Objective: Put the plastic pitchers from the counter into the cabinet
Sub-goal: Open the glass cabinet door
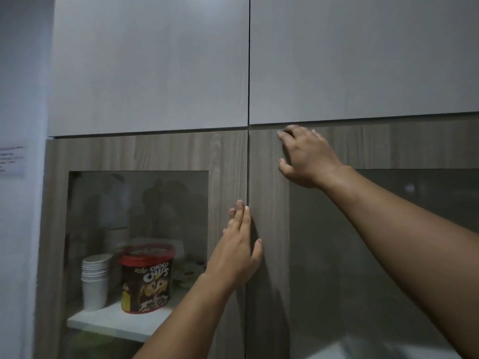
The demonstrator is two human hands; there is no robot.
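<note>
Pressing flat, fingers straight: left hand (239, 251) on cabinet (268, 229) door seam, right hand (305, 156) higher, near right door's top corner.

**Cabinet access: both doors closed**

The left door (228, 161) and right door (269, 229) meet at a narrow centre seam, blocking entry. Left hand (241, 255) lies flat at the seam; right hand (305, 156) presses the right door's upper corner. Behind the left glass, lower left of frame, a shelf (103, 320) carries stacked cups (94, 281) and a cereal tub (146, 278); room remains above them.
</note>
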